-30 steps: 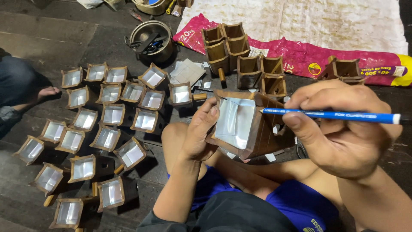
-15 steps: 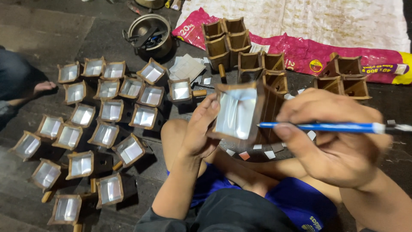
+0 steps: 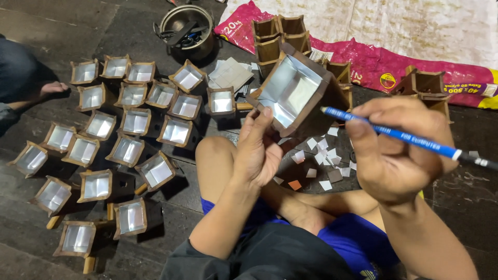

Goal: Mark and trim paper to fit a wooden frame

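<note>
Box (image 3: 296, 93), square, brown card outside, shiny silver foil lining inside; held up over the knees, mouth tilted toward camera. Left hand (image 3: 258, 150) gripping its lower edge, thumb pressed on the foil rim, fingers curled behind. Right hand (image 3: 395, 150) closed around a blue pencil (image 3: 394, 134), slim and smooth, tip just beside the box's right edge. Small white paper squares (image 3: 317, 155) scattered on dark plank floor (image 3: 52, 21). Matching foil-lined boxes (image 3: 127, 124) in rows at left. Round metal pot (image 3: 192, 26) beyond. Unlined brown boxes (image 3: 282, 31) on pink sack (image 3: 394, 57).
</note>
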